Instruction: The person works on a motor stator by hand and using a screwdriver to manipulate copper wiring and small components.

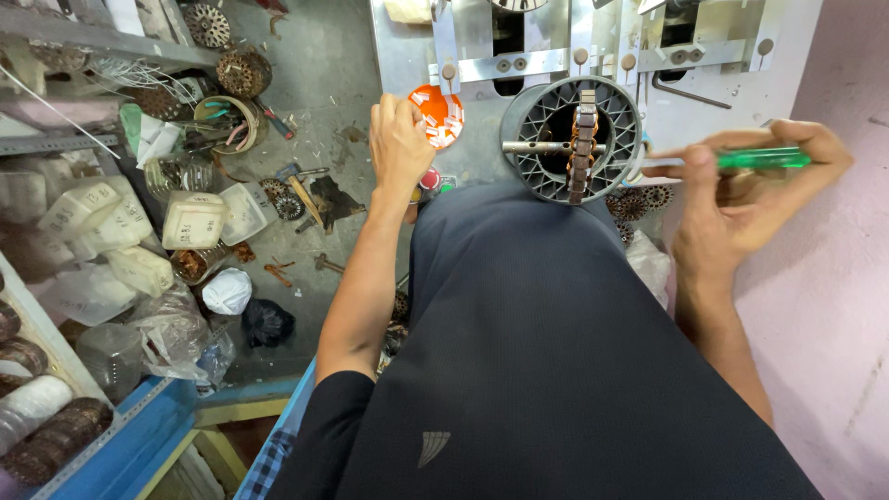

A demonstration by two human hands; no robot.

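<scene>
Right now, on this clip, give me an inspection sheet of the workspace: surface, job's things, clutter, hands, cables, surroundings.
Surface: grey metal machine panel with brackets and bolts.
Job's things: round grey ribbed plastic ring on a metal shaft, with a brown stacked core across it; small orange dish of white slips.
Clutter: white plastic tubs, toothed metal discs, tools and bags on the grey floor.
Hands: left hand reaches into the orange dish; right hand has its fingers closed on a green-handled tool.
Cables: loose white wires on the shelf at left.
Surroundings: pink wall at right, blue shelf edge at lower left.

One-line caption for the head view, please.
Left hand dips into an orange bowl; right hand holds a green-handled tool beside a ribbed ring.
</scene>
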